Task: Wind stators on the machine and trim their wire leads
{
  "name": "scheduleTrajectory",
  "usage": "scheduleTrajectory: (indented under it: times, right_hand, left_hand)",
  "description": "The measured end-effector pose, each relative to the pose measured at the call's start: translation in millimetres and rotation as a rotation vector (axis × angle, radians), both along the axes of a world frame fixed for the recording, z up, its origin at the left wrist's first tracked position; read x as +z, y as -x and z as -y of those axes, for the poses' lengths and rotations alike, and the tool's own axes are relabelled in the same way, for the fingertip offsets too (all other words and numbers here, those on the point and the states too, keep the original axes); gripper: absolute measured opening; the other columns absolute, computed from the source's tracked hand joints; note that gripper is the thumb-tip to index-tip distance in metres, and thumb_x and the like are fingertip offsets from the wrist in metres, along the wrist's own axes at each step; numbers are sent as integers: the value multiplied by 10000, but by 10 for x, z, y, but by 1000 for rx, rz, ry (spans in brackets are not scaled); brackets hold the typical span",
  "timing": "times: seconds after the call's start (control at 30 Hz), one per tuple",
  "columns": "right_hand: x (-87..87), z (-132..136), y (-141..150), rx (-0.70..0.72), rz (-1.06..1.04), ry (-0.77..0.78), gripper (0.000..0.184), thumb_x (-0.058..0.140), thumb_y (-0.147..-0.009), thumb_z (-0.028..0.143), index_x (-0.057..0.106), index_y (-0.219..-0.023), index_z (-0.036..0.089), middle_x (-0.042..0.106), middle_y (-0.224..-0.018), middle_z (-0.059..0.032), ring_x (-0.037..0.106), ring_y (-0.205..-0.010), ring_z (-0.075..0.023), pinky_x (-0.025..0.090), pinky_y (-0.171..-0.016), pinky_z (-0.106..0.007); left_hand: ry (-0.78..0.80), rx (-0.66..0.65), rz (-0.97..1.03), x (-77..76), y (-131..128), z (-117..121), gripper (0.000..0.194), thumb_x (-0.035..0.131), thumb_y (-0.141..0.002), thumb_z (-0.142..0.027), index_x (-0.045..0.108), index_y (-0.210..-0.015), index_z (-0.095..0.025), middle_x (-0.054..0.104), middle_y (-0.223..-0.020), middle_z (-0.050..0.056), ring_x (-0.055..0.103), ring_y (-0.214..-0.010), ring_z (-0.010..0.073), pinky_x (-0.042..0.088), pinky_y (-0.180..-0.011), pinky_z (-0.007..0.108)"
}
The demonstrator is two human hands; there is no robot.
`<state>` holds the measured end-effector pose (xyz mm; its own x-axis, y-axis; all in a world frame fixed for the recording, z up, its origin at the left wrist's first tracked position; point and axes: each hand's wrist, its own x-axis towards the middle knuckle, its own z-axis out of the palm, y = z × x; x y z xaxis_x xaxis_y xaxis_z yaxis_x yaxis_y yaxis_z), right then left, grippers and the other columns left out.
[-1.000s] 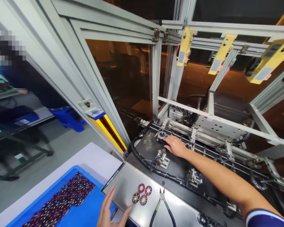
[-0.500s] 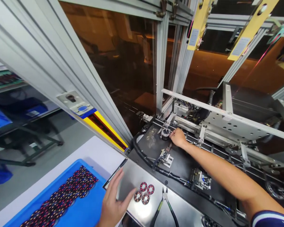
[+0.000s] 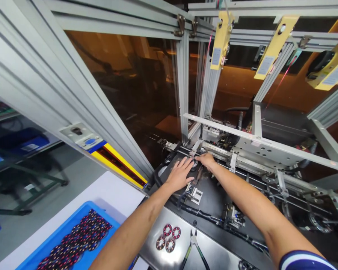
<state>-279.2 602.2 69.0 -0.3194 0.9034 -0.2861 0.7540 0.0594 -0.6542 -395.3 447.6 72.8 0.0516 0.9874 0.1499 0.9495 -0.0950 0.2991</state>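
Both hands [image 3: 179,174] [image 3: 206,160] flank a fixture [image 3: 195,165] — labels [image 3: 216,56] illegible.

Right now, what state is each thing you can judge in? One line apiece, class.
Left grip: palm down, fingers spread, at the round part.
Right grip: fingertips beside the part, hold unclear.
Round part: partly covered.
Cutters: jaws parted, lying unheld.
Four rings: grouped on the metal surface.
Blue tray: partly filled with piled rings.

We look from wearer's head, single view, forward and down. Bare left hand [image 3: 180,175] and bare right hand [image 3: 207,160] mid-view; shiny silver metal worktop [image 3: 221,247] nearer us, grey aluminium frame [image 3: 45,88] close at left, yellow oblong brackets [image 3: 221,39] farther.
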Motion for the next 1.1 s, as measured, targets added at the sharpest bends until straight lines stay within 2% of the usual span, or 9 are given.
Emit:
scheduleTrajectory:
  times: [0.2, 0.37, 0.5, 0.6, 0.7, 0.77, 0.9, 1.0, 1.1]
  right_hand:
    - [-10, 18, 73, 60, 12, 95, 285, 616, -957, 356, 616, -1152, 149, 659, -1101, -61, 666, -906, -185, 588, -772, -367]
    - [404, 250, -3, 211, 12, -38, 273, 618, -954, 358, 624, -1132, 151, 663, -1090, -58, 666, -910, -187, 583, -782, -372]
    - [886, 598, -741, 402, -39, -228, 262, 622, -948, 389, 648, -1060, 154, 680, -1040, -46, 662, -915, -182, 559, -835, -392]
    - [1049, 690, -1543, 430, 21, -321, 263, 562, -982, 391, 657, -958, 147, 678, -864, -7, 659, -794, -156, 553, -786, -364]
    - [910, 628, -2092, 446, 130, -379, 238, 590, -968, 372, 653, -935, 146, 676, -873, -14, 655, -794, -157, 552, -791, -370]
    - [710, 576, -2199, 518, 168, -409, 223, 624, -946, 363, 653, -1006, 150, 679, -1015, -46, 655, -926, -188, 544, -859, -407]
    - [400, 556, -2016, 646, 190, -460, 246, 635, -937, 349, 640, -1099, 165, 637, -1180, -74, 608, -1089, -234, 505, -951, -469]
    - [338, 578, -1900, 660, 203, -450, 222, 629, -942, 336, 645, -1082, 164, 638, -1178, -73, 609, -1084, -231, 506, -950, -467]
    - [317, 579, -1933, 612, 216, -393, 216, 621, -948, 325, 645, -1092, 166, 638, -1188, -76, 612, -1086, -228, 509, -953, -463]
  left_hand:
    - [96, 3, -75, 6, -39, -64, 587, 596, -897, -324, 444, -1454, -219, 383, -1588, 94, 301, -1481, 323, 296, -1172, 548]
    - [152, 8, -134, 52, -48, -74, 618, 625, -875, -314, 439, -1457, -223, 376, -1592, 93, 323, -1470, 327, 310, -1167, 540]
    - [184, -10, -150, 72, -37, -88, 666, 662, -862, -313, 414, -1469, -196, 336, -1607, 130, 317, -1467, 347, 287, -1163, 574]
    - [201, -31, -127, 67, -34, -91, 678, 666, -860, -304, 407, -1474, -179, 333, -1604, 153, 330, -1459, 352, 302, -1150, 577]
    - [198, -33, -98, 54, -39, -94, 654, 639, -863, -279, 417, -1472, -190, 331, -1603, 156, 310, -1472, 357, 308, -1144, 581]
    - [187, -25, -81, 63, -36, -94, 627, 614, -858, -258, 438, -1459, -210, 352, -1595, 140, 306, -1474, 364, 322, -1133, 595]
    - [118, 16, -48, 210, -16, -21, 582, 565, -864, -284, 470, -1431, -190, 409, -1567, 136, 369, -1448, 339, 395, -1113, 538]
    - [-5, 74, -13, 435, -75, 171, 561, 485, -927, -348, 451, -1435, -113, 419, -1551, 182, 381, -1445, 310, 379, -1147, 499]
    - [-116, 91, 22, 658, -304, 428, 526, 449, -962, -399, 479, -1411, -126, 429, -1550, 151, 370, -1452, 277, 330, -1195, 471]
